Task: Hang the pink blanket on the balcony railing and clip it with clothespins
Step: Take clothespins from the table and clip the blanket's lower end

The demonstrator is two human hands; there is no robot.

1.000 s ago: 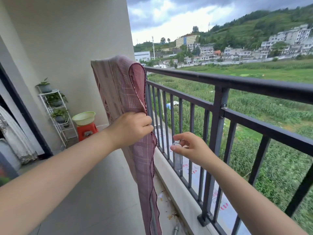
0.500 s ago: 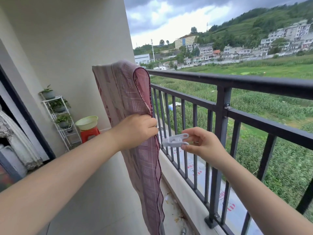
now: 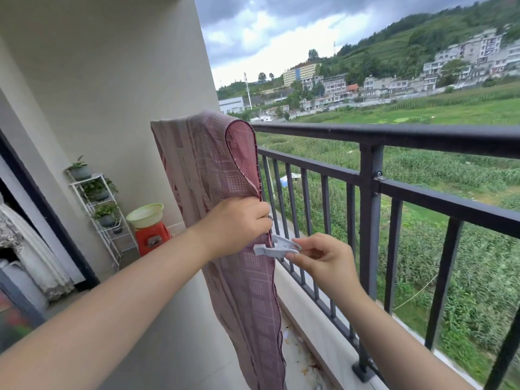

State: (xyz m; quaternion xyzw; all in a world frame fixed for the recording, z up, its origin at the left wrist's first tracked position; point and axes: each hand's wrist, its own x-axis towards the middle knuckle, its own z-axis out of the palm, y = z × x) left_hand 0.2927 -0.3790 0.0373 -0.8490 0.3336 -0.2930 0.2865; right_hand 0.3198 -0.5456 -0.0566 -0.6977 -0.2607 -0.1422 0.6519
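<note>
While the patterned pink fabric blanket (image 3: 216,170) hangs draped over the dark metal balcony railing (image 3: 394,135), the left hand (image 3: 233,226) bunches its right edge in a closed fist. The right hand (image 3: 323,257) pinches a pale plastic clothespin (image 3: 277,246) between thumb and fingers, its tips touching that edge just below the fist.

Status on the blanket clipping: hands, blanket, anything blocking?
Left hand bunching pink blanket draped over railing. Right hand pinching white clothespin, tip at blanket edge. Path clear.
</note>
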